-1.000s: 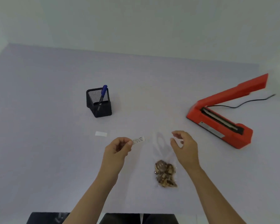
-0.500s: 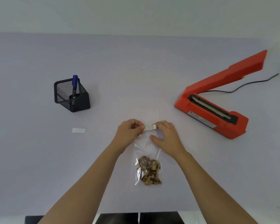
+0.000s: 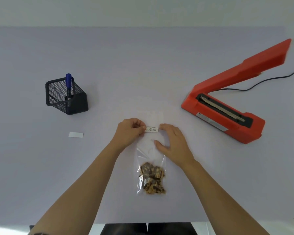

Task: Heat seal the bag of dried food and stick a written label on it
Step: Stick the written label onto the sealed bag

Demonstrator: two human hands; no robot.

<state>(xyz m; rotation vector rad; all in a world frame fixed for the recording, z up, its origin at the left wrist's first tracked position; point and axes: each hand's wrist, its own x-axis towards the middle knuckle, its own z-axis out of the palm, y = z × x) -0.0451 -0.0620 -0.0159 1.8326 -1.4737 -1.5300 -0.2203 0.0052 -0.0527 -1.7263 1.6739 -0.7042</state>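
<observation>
Two hands at work over a clear bag (image 3: pixel 150 150) lying flat on the lilac desk (image 3: pixel 143 65), mouth end away from the person. Dried food (image 3: pixel 152 179) sits bunched in the near end of the bag, and the far half is flat film. Left hand (image 3: pixel 130 131) has its grip pinched on the left end of a small white label (image 3: pixel 151 129) with handwriting on it, too small to read. The label lies crosswise over the upper part of the bag. Right hand (image 3: pixel 172 141) has its grip spread: fingers fairly straight, fingertips at the label's right end, thumb pressing the film just below. Whether the label is stuck down yet, cannot tell.

Red heat sealer (image 3: pixel 227 112) stands to the right, well apart from the bag, with its arm raised and a black cord (image 3: pixel 261 82) trailing off to the right edge. Black mesh pen holder (image 3: pixel 66 97) stands far left with a blue pen (image 3: pixel 68 82) upright inside. A small white paper strip (image 3: pixel 75 134) lies flat on the desk between the holder and the left hand, touching neither.
</observation>
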